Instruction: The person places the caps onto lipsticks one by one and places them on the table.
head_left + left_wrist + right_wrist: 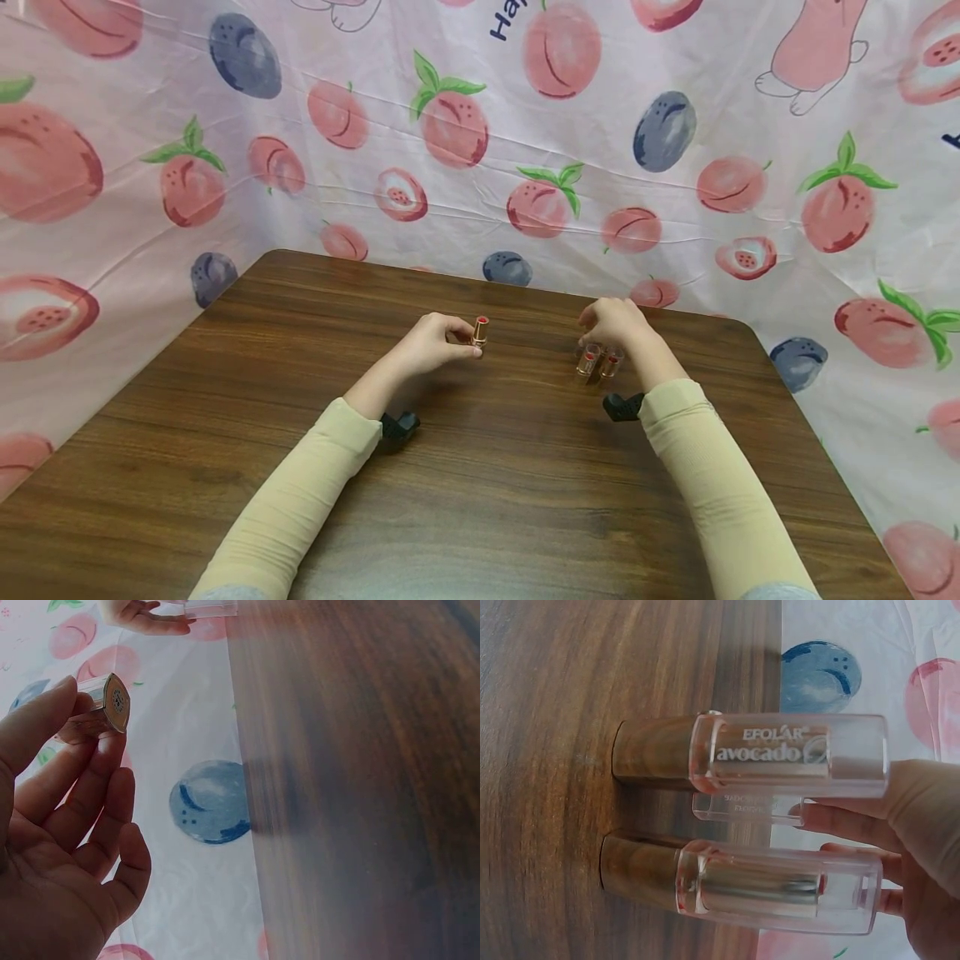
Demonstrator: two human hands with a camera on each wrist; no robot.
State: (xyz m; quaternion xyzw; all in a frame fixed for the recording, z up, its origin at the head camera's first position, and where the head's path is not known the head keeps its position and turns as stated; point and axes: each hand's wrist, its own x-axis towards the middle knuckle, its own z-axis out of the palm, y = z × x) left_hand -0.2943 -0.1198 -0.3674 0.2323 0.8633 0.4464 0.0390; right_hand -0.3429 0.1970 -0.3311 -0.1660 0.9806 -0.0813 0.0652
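My left hand [433, 342] pinches an uncapped gold lipstick [480, 332] between thumb and fingers, upright, its red tip facing up. The left wrist view shows the base of this lipstick [115, 705]. Over at the right, my right hand [613, 323] holds a clear lipstick cap [748, 808] by its closed end, above the table. Just in front of that hand stand two capped lipsticks, a left one [588, 362] and a right one [611, 363], side by side. They partly hide the cap and fingers in the right wrist view.
The brown wooden table [465, 492] reaches back to a fruit-print cloth [480, 200] hanging behind and at the sides. A black wrist device [399, 427] sits under the left wrist, and another black device [622, 407] under the right.
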